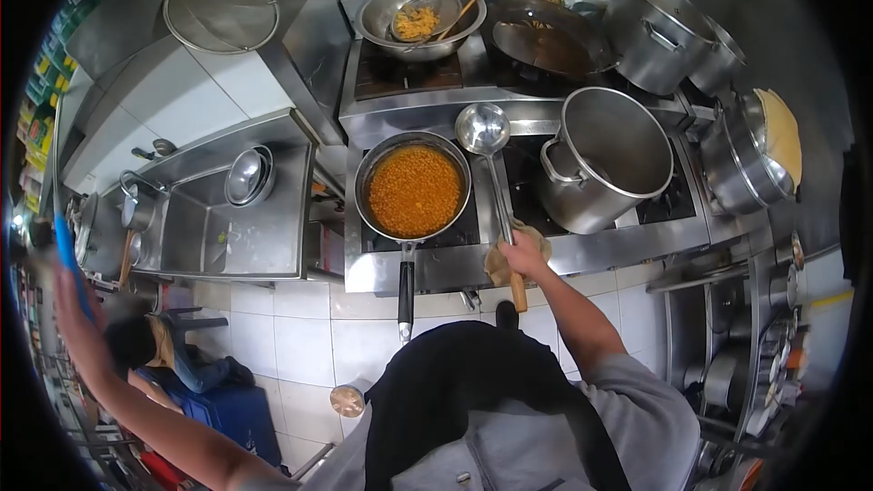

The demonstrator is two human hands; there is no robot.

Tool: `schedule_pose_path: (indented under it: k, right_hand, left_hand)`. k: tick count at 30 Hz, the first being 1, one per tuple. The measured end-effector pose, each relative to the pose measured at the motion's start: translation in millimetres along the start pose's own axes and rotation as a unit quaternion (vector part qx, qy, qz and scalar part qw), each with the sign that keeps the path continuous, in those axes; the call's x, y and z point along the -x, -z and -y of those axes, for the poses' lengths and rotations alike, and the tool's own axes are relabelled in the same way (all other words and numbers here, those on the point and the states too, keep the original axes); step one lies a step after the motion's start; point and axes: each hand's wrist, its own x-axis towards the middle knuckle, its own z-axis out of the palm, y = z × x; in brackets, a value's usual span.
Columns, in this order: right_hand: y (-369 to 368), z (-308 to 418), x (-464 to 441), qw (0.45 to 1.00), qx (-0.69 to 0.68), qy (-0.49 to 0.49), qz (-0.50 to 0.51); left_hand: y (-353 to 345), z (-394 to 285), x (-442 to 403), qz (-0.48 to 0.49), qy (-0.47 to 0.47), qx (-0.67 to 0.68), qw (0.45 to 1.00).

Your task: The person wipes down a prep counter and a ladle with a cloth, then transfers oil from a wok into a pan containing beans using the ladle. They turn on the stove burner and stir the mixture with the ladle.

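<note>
Wrapped round the long handle of a steel ladle (483, 129) is my right hand (525, 253), in front of the stove with a tan cloth (499, 266) beside and under it. The ladle's bowl lies between the pan and the tall pot. A frying pan (414, 187) full of orange-brown food sits on the front left burner, its black handle towards me. At the far left, my left hand (73, 295) is raised and blurred, closed on a long tool with a blue handle (65, 241).
A tall pot (611, 159) stands on the front right burner. Behind are a steel bowl with a strainer (420, 23), a dark wok (552, 41) and more pots (657, 32). The sink (191, 227) is left. A person (164, 345) is low at the left, by a blue box (223, 405).
</note>
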Motion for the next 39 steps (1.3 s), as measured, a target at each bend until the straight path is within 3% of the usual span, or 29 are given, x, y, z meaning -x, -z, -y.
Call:
schedule_pose_path:
  k: [3, 4, 5, 6, 7, 10, 11, 12, 14, 16, 17, 18, 20, 22, 23, 25, 27, 30, 33, 35, 37, 39]
  right_hand:
    - [-4, -2, -11, 0.996, 0.066, 0.041, -0.032]
    - [-4, 0, -15, 0.996, 0.071, 0.039, -0.026]
    - [-5, 2, -17, 0.980, 0.190, 0.040, -0.050]
    - [-10, 2, -15, 0.948, 0.308, 0.044, -0.071]
    - [-12, 25, 0, 0.945, 0.317, 0.048, -0.059]
    - [-14, 66, 45, 0.937, 0.311, 0.120, -0.098]
    - [-24, 56, 57, 0.943, 0.317, 0.097, -0.025]
    - [-34, 44, 66, 0.943, 0.321, 0.072, 0.044]
    - [-73, -18, 69, 0.927, 0.257, 0.216, 0.166]
    - [-122, -35, 60, 0.897, 0.242, 0.080, 0.361]
    - [-151, -31, 57, 0.904, 0.228, -0.058, 0.357]
    - [-179, -40, 50, 0.926, 0.133, -0.134, 0.328]
    - [-262, -99, 5, 0.947, -0.030, -0.222, 0.231]
    - [-337, -207, -46, 0.898, -0.288, -0.261, 0.207]
    - [-376, -260, -66, 0.825, -0.447, -0.275, 0.210]
    - [-393, -229, -51, 0.911, -0.295, -0.273, 0.097]
    - [-392, -201, -41, 0.925, -0.269, -0.263, 0.057]
    - [-367, -140, -29, 0.977, -0.164, -0.137, -0.012]
    - [-344, -117, -20, 0.996, -0.083, -0.026, -0.008]
    - [-334, -108, -19, 0.989, 0.126, -0.047, 0.062]
    - [-321, -96, -7, 0.988, 0.006, -0.136, 0.073]
    - [-290, -70, 20, 0.961, -0.080, -0.246, 0.094]
  left_hand:
    - [-35, -35, 126, 0.118, 0.213, 0.220, 0.945]
    - [-46, 6, 164, 0.173, 0.226, 0.232, 0.930]
    - [-63, 19, 199, 0.261, 0.264, 0.330, 0.868]
    - [-82, 11, 235, 0.270, 0.373, 0.364, 0.810]
    - [-100, 19, 268, 0.343, 0.456, 0.351, 0.743]
    - [-164, 38, 365, 0.482, 0.507, 0.314, 0.642]
    - [-183, 43, 390, 0.512, 0.496, 0.323, 0.623]
    - [-202, 42, 403, 0.527, 0.479, 0.324, 0.623]
    - [-241, 33, 407, 0.546, 0.432, 0.303, 0.651]
    - [-282, 30, 405, 0.542, 0.404, 0.282, 0.681]
    - [-304, 33, 405, 0.541, 0.327, 0.257, 0.731]
    - [-324, 33, 397, 0.536, 0.243, 0.227, 0.776]
    - [-357, 23, 359, 0.544, 0.225, 0.201, 0.783]
    - [-367, 14, 343, 0.580, 0.216, 0.164, 0.768]
    - [-373, 15, 341, 0.577, 0.191, 0.146, 0.781]
    - [-381, 14, 334, 0.568, 0.163, 0.147, 0.793]
    - [-380, 1, 322, 0.596, 0.193, 0.122, 0.770]
    - [-388, -6, 320, 0.613, 0.213, 0.103, 0.754]
    - [-407, -5, 325, 0.618, 0.216, 0.103, 0.749]
    - [-418, -6, 333, 0.605, 0.276, 0.093, 0.741]
    - [-438, 1, 344, 0.573, 0.307, 0.112, 0.752]
    - [-427, -27, 332, 0.587, 0.385, 0.148, 0.696]
